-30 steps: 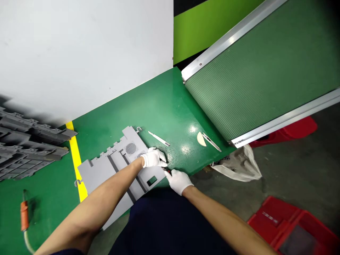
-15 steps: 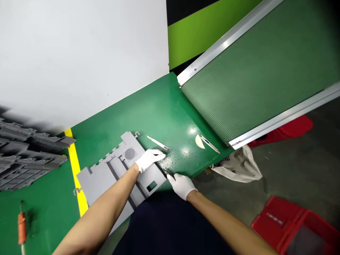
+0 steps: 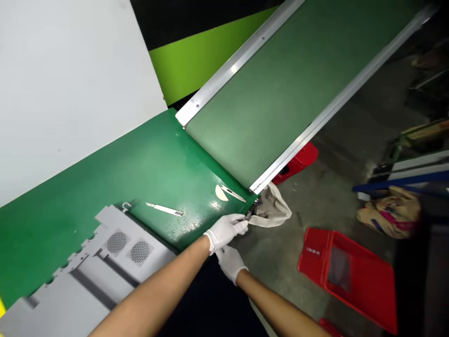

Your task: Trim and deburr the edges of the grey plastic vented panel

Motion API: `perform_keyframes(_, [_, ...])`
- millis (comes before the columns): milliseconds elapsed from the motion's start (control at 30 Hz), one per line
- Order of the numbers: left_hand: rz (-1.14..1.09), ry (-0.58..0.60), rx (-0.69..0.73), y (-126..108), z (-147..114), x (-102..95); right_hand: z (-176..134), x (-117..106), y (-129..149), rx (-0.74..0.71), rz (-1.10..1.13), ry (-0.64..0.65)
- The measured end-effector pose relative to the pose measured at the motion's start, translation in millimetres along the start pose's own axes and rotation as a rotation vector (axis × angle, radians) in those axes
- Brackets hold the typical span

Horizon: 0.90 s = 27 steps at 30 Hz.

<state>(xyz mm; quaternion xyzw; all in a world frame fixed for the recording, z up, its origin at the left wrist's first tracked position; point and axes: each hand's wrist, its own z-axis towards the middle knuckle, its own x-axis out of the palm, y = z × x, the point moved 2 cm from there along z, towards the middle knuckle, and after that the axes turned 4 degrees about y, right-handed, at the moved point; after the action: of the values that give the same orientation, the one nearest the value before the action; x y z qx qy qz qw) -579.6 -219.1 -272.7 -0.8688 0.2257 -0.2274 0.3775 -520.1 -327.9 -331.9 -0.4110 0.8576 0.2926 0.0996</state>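
My left hand (image 3: 226,230), in a white glove, reaches over the green table's front edge beside the mouth of a cream cloth bag (image 3: 277,216). Its fingers are pressed together. A small dark bit shows at their tips, too small to name. Just below it my right hand (image 3: 232,264), also gloved, is closed, and what it grips is hidden behind the left hand. A grey plastic panel (image 3: 93,285) with two round grilles lies on the table to the left, apart from both hands. A craft knife (image 3: 164,209) rests beyond the panel.
A second slim knife (image 3: 233,193) lies by a cream half-round piece (image 3: 221,193) near the table's edge. A green conveyor belt (image 3: 273,107) with metal rails slopes up behind. Red plastic bins (image 3: 365,276) stand on the floor at the right. A white board (image 3: 70,84) borders the table.
My left hand has left the panel and moved right to the bag's mouth. The right hand now sits below it, its dark, red-marked tool no longer visible. The view has turned right.
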Motion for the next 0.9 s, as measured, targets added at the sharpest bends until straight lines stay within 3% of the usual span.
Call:
perform_keyframes(67, [0.132, -0.008, -0.006, -12.0, -1.4, -4.7, 0.9, 0.5, 0.9, 0.001, 0.058, -0.022])
perform_keyframes(100, [0.200, -0.062, -0.002, -15.0, -8.5, -18.5, 0.4, 0.1, 2.4, 0.002, 0.092, -0.028])
perform_keyframes(167, [0.302, -0.238, 0.042, -14.4, -34.7, -64.4, -1.2, -2.1, 9.2, -0.023, 0.127, -0.025])
perform_keyframes(267, [0.348, -0.683, 0.093, 4.9, -98.6, -157.4, -0.8, -6.6, 31.1, -0.131, 0.087, -0.008])
perform_keyframes(333, [0.310, -1.058, -0.004, 29.4, -149.8, -213.5, 3.8, -6.9, 53.0, -0.204, 0.037, -0.010])
perform_keyframes(400, [0.284, -1.311, -0.129, 56.5, -196.1, -250.6, 12.7, -3.1, 81.3, -0.284, -0.020, -0.004])
perform_keyframes(433, [0.286, -1.378, -0.180, 69.0, -214.4, -262.1, 18.7, 0.6, 98.2, -0.328, -0.053, 0.011])
perform_keyframes(533, [0.315, -1.439, -0.259, 97.5, -245.9, -279.9, 41.1, 18.2, 157.4, -0.409, -0.171, 0.089])
perform_keyframes(700, [0.451, -1.364, -0.327, 123.7, -244.0, -296.1, 74.4, 55.1, 249.0, -0.406, -0.389, 0.124])
perform_keyframes(800, [0.525, -1.288, -0.349, 137.1, -234.1, -298.4, 86.2, 69.0, 271.4, -0.367, -0.438, 0.121])
perform_keyframes(900, [0.592, -1.281, -0.365, 146.2, -228.9, -296.0, 92.4, 73.1, 274.8, -0.338, -0.452, 0.110])
